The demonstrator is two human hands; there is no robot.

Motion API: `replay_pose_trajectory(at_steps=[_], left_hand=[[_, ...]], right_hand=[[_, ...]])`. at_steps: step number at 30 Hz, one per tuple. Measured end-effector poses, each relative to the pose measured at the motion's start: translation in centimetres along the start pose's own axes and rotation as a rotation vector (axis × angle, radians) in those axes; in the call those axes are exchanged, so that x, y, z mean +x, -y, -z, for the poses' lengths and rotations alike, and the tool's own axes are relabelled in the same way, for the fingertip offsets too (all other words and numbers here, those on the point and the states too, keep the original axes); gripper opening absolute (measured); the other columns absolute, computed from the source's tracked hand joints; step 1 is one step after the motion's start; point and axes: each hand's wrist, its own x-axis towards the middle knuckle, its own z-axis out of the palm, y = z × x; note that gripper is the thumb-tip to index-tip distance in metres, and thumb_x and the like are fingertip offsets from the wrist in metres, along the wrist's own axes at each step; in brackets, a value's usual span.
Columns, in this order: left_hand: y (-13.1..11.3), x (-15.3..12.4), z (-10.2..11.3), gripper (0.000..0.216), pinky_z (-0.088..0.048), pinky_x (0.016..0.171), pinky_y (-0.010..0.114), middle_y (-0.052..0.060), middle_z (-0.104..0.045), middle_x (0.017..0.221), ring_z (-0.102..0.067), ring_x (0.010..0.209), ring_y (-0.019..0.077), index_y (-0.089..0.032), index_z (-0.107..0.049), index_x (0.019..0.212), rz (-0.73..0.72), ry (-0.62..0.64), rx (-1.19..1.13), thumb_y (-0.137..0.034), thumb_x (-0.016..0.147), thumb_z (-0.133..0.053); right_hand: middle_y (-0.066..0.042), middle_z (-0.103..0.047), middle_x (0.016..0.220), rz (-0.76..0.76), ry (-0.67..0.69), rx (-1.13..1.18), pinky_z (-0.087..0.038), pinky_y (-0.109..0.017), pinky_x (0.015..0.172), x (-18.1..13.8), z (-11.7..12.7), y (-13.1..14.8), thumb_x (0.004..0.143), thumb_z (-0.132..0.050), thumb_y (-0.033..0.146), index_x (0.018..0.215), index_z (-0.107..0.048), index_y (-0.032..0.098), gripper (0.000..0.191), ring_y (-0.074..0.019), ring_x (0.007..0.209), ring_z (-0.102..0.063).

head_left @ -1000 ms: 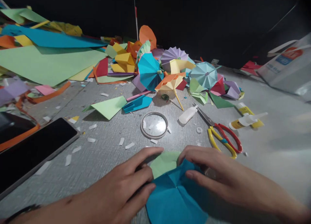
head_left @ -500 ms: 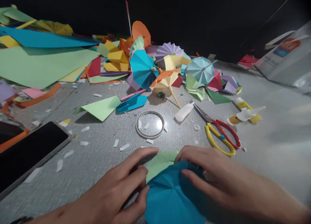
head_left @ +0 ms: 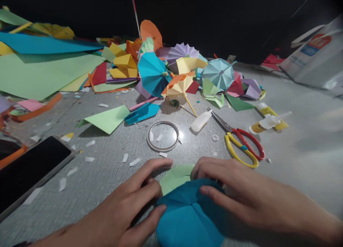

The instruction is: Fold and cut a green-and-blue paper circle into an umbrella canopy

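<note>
A blue paper disc (head_left: pixel 189 222), creased in lines that meet near its centre, lies at the bottom middle of the head view. Behind its far edge shows a light green paper piece (head_left: pixel 173 181). My left hand (head_left: pixel 131 204) pinches the disc's left edge, thumb on top, other fingers partly hidden, the index finger stretched along the green piece. On the opposite side my right hand (head_left: pixel 238 189) grips the blue disc, its thumb on the upper right and its curled fingers at the green paper. How the two papers meet is hidden.
Ahead lie a tape roll (head_left: pixel 163 136), a small white bottle (head_left: pixel 201 121), scissors (head_left: pixel 242 143) and a glue bottle (head_left: pixel 265 123). Paper umbrellas (head_left: pixel 152 73) and folded scraps pile up behind. A phone (head_left: pixel 34 172) lies left, a white bag (head_left: pixel 313 57) far right.
The view has shifted slightly, so the table items sit a little further left. My left thumb has slid a bit further onto the blue disc; both hands keep their hold.
</note>
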Motion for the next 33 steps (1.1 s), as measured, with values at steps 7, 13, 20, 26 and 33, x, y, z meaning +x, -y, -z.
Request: replay_pose_trajectory(at_steps=[7, 13, 20, 26, 33], left_hand=[[0.2, 0.1, 0.5, 0.02, -0.055, 0.113, 0.036, 0.004, -0.042, 0.166, -0.054, 0.145, 0.0286, -0.024, -0.07, 0.111, -0.051, 0.08, 0.05, -0.027, 0.103, -0.052], [0.2, -0.1, 0.7, 0.025, -0.054, 0.115, 0.032, 0.005, -0.036, 0.17, -0.049, 0.15, 0.0264, -0.023, -0.067, 0.119, -0.057, 0.135, 0.099, -0.029, 0.106, -0.047], [0.2, 0.3, 0.8, 0.024, -0.059, 0.108, 0.031, 0.006, -0.034, 0.171, -0.055, 0.145, 0.0281, -0.022, -0.067, 0.116, -0.043, 0.157, 0.103, -0.029, 0.105, -0.048], [0.3, 0.2, 0.5, 0.021, -0.058, 0.111, 0.03, 0.005, -0.043, 0.166, -0.053, 0.147, 0.0274, -0.023, -0.067, 0.115, -0.091, 0.09, 0.112, -0.026, 0.105, -0.05], [0.9, -0.2, -0.5, 0.024, -0.053, 0.118, 0.038, 0.007, -0.044, 0.163, -0.05, 0.149, 0.0265, -0.028, -0.051, 0.124, -0.114, -0.075, 0.098, -0.019, 0.102, -0.052]], right_hand=[[-0.007, -0.071, 0.121, -0.007, -0.002, -0.007, -0.052, -0.039, 0.092, -0.1, 0.1, 0.1, 0.11, -0.044, 0.042, 0.122, -0.063, 0.025, 0.028, -0.0213, 0.105, -0.067], [-0.007, -0.07, 0.127, -0.017, -0.016, -0.036, -0.052, -0.04, 0.091, -0.1, 0.1, 0.3, 0.11, -0.044, 0.044, 0.119, -0.064, 0.026, 0.029, -0.0228, 0.107, -0.068], [-0.007, -0.072, 0.12, -0.012, -0.035, -0.028, -0.053, -0.039, 0.091, -0.2, 0.1, 0.4, 0.108, -0.049, 0.039, 0.121, -0.065, 0.027, 0.025, -0.0225, 0.104, -0.068], [-0.007, -0.072, 0.113, -0.024, -0.048, -0.036, -0.052, -0.039, 0.09, -0.1, -0.1, 0.5, 0.108, -0.047, 0.038, 0.112, -0.066, 0.024, 0.023, -0.0219, 0.099, -0.067], [-0.004, -0.068, 0.103, -0.057, 0.001, -0.063, -0.05, -0.038, 0.086, 0.3, -0.4, 0.6, 0.109, -0.046, 0.035, 0.101, -0.057, 0.024, 0.017, -0.0208, 0.095, -0.064]])
